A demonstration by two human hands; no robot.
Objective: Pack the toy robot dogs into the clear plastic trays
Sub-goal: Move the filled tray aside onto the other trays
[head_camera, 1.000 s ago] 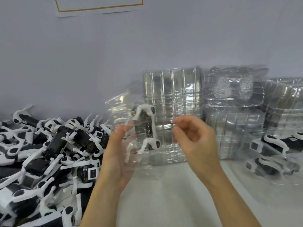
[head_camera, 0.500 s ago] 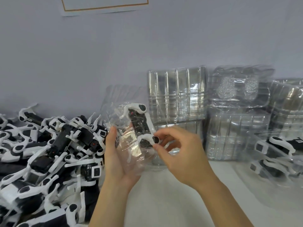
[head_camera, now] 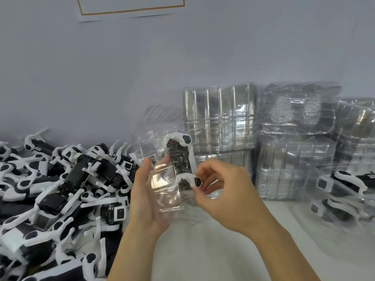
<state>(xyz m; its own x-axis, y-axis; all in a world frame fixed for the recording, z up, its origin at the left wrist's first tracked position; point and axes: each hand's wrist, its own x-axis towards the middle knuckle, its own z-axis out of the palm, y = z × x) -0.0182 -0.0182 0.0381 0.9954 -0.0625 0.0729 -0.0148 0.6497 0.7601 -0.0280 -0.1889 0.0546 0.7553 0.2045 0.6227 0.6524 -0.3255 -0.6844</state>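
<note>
Two bare hands meet over the white bench (head_camera: 213,250) at the centre of my view. My left hand (head_camera: 146,201) cradles a clear plastic tray (head_camera: 162,179) from behind, palm up, its fingers (head_camera: 146,165) fairly straight along the tray's left edge. My right hand (head_camera: 227,195) comes in from 4 o'clock, its fingers (head_camera: 199,175) curled and pinching at the tray's right edge, right beside the lower white leg of the toy robot dog (head_camera: 180,161) seated in the tray. The dog stands on end in its pocket, black body between two white legs with black round joints; I cannot tell whether the fingertips touch the leg itself or only the plastic.

At 9 o'clock, a heap of loose robot dogs (head_camera: 60,189), black and white, covers the bench's left side to the edge of view. At 3 o'clock, two packed trays (head_camera: 343,191) lie on the bench, each holding a dog.

Farther back, from 12 to 2 o'clock, stacks of empty clear trays (head_camera: 221,118) lean against the pale wall (head_camera: 182,57), some wrapped in film. A framed sheet (head_camera: 129,7) hangs at 11 o'clock.
</note>
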